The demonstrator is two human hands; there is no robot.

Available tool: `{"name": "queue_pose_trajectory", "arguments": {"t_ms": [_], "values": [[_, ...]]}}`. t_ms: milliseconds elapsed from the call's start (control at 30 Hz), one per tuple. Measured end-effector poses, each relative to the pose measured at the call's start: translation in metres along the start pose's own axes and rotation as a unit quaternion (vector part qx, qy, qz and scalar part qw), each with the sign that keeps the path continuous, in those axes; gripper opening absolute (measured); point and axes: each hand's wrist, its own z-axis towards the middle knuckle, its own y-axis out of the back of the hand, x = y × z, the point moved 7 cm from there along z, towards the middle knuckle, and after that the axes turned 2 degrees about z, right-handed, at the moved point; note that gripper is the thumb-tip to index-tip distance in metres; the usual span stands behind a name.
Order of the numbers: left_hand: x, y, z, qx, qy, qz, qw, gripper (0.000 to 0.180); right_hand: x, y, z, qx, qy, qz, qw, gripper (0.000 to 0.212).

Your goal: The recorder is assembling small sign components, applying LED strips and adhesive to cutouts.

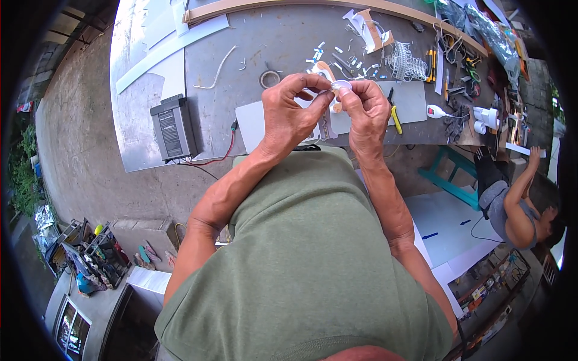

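You have a small white piece (341, 85) pinched up above the near edge of the worktop (259, 36), in front of your chest. Your right hand (367, 111) is clamped on it between thumb and forefinger; your left hand (291, 103) has its thumb and forefinger closed on the opposite end. Each grip uses only the tips, likely because the piece is too small for a fuller hold, and lifting it probably gives you a clearer view. Both your forearms come in beside your green shirt (301, 240), which should help steady the two grips against each other.

Just beyond your fingers lie scattered small white parts (338, 49), seemingly left loose for easy picking. The yellow-handled tool (395, 117) rests near your right hand, presumably for quick reach. A roll of tape (264, 79) sits just past your left hand. Further right is a heap of white strands (407, 60); well apart to the left stands a black box (173, 129), perhaps there to leave elbow room, with a red cable (227, 150) running toward you.
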Motion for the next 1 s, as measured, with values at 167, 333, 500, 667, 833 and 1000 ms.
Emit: {"name": "queue_pose_trajectory", "arguments": {"t_ms": [167, 333, 500, 667, 833, 1000], "values": [[0.000, 0.002, -0.002, 0.001, 0.007, 0.010, 1.000, 0.021, 0.003, -0.002, -0.003, -0.001, 0.003, 0.003, 1.000, 0.014], [0.000, 0.003, -0.002, 0.002, -0.001, 0.003, 1.000, 0.021, 0.004, -0.003, -0.005, -0.003, 0.010, 0.000, 1.000, 0.014], [0.001, 0.003, -0.003, 0.013, -0.004, -0.010, 1.000, 0.021, 0.003, -0.001, -0.008, -0.004, 0.016, -0.018, 1.000, 0.013], [0.008, 0.002, -0.003, 0.021, 0.033, -0.036, 0.999, 0.020, -0.001, -0.002, -0.008, -0.009, 0.015, -0.019, 1.000, 0.013], [0.024, -0.001, -0.003, 0.058, 0.138, -0.081, 0.985, 0.017, -0.009, 0.000, -0.008, -0.013, 0.008, -0.021, 1.000, 0.014], [0.022, 0.000, 0.002, 0.060, 0.087, -0.058, 0.993, 0.015, -0.015, 0.002, -0.006, -0.016, -0.001, -0.025, 1.000, 0.014]]}}
